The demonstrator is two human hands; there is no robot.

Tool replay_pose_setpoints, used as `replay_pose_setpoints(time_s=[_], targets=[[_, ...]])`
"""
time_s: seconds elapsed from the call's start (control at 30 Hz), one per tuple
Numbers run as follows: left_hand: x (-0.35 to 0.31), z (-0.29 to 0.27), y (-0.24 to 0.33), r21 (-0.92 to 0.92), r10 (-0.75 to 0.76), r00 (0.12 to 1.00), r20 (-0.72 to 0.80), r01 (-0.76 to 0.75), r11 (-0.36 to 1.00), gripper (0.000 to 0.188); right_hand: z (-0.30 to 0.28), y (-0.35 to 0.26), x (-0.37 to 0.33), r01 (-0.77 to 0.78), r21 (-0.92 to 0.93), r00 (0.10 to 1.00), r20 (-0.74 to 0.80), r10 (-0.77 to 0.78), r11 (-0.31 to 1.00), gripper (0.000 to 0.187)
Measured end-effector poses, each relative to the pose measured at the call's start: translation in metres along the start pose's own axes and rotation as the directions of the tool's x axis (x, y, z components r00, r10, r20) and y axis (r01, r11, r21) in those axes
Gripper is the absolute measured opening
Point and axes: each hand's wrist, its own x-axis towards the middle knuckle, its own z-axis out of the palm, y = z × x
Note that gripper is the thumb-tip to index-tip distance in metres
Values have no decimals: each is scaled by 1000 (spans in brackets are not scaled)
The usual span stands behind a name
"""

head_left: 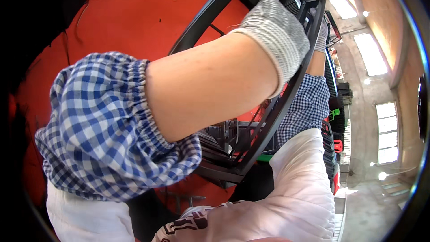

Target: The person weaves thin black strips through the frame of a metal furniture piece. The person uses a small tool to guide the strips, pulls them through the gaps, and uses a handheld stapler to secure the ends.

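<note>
A black metal frame [293, 83] with curved and straight bars stands tilted close in front of me. My left hand [277, 29], in a grey knitted glove with a pale ribbed cuff, reaches across to its upper part. That hand is closed on the frame, its fingertips mostly out of sight. Against the outer side of the right bar lies my right hand [321, 36], also in a grey glove. The bar covers much of it, and its fingers cannot be made out. Blue-and-white checked sleeve covers sit on both forearms.
Red floor [130, 13] spreads out beyond and below the frame. More dark metal parts [224, 134] show through its lower opening. Along the right stand dark racks or stacked goods [344, 93] and a red item [338, 145], before a wall with bright windows [387, 132].
</note>
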Motion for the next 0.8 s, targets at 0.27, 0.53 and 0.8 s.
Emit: replay_pose_setpoints(time_s=[0.27, 0.53, 0.8], targets=[[-10, -10, 6, -36, -3, 994, -105, -1, 999, 22, -26, 9, 37, 35, -125, 999, -25, -38, 992, 20], [-20, -10, 2, -8, 50, 990, -135, -52, 999, 23, -37, 15, 43, 4, -3, 998, 57, -4, 1000, 19], [-18, 11, -77, -160, 226, 961, -159, -251, 955, 29, -7, 33, 62, 683, -531, 697, 268, -665, 502, 16]])
